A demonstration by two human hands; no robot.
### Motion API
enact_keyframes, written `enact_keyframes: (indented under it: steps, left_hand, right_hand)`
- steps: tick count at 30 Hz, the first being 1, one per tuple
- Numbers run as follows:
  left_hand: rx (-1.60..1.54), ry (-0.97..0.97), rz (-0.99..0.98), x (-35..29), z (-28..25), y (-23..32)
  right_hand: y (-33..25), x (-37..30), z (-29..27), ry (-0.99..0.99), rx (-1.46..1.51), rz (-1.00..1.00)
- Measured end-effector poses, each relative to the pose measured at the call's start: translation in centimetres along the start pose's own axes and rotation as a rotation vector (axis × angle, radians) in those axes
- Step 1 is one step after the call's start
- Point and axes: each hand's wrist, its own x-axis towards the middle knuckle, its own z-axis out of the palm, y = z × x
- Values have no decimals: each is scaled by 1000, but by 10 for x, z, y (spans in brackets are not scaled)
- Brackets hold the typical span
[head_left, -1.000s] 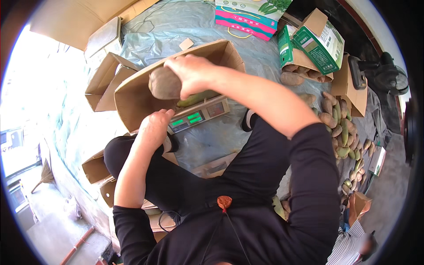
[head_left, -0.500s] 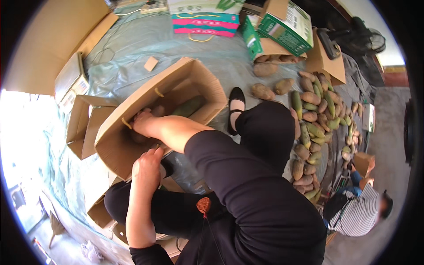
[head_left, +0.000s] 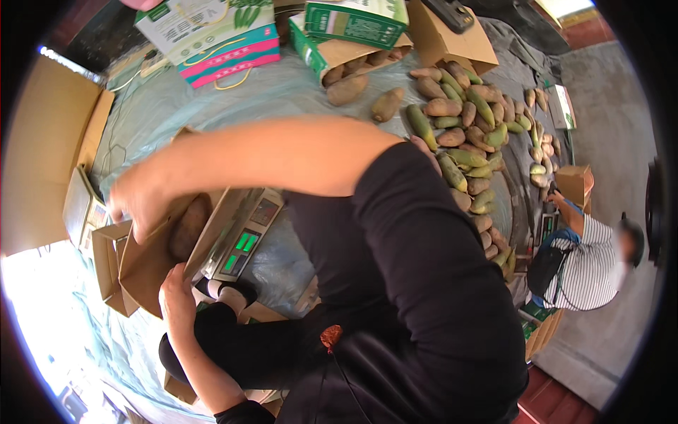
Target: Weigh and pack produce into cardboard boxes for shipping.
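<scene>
An open cardboard box (head_left: 152, 265) stands before me, tilted, beside or partly on a digital scale (head_left: 263, 220) whose display is lit green. Inside lies a large brown root vegetable (head_left: 189, 227). My left hand (head_left: 177, 300) is closed on the box's near rim. Stretched across the top of the box, my right arm hides much of it. My right hand (head_left: 138, 201) hangs by the far left rim, smeared by motion, so its fingers and anything in them cannot be made out.
A large pile of brown and green root vegetables (head_left: 470, 116) covers the floor sheet at right. Green-and-white cartons (head_left: 357, 25) and a pink-and-teal carton (head_left: 233, 60) stand at the back. A smaller open box (head_left: 109, 265) is at left. A person in a striped top (head_left: 593, 265) works at far right.
My right hand has come up out of the box and swung left over its rim. My left hand has moved lower left onto the near rim. The head view has shifted right.
</scene>
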Motion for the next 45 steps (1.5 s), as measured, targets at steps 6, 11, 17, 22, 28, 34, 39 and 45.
enact_keyframes:
  steps: [6,11,17,22,28,34,39,45]
  left_hand:
    - [-102,-25,58,17,15,6]
    - [-180,-4,-15,21,18,15]
    - [-173,-55,-87,27,24,17]
    - [-164,-50,-98,26,28,7]
    - [-169,-45,-145,25,30,4]
    - [-161,-38,-159,30,32,7]
    - [-154,-38,-142,30,28,11]
    - [-179,-49,-132,31,28,13]
  right_hand:
    - [67,-228,-94,748,156,487]
    - [168,-430,7,1034,112,1112]
    - [173,-520,116,1401,954,1687]
    - [194,-523,161,1681,1179,1703]
    - [225,-501,158,1917,1269,1687]
    - [245,-481,149,2081,1228,1841]
    - [235,-489,159,2013,1451,1526]
    - [189,-487,159,1731,1381,1346]
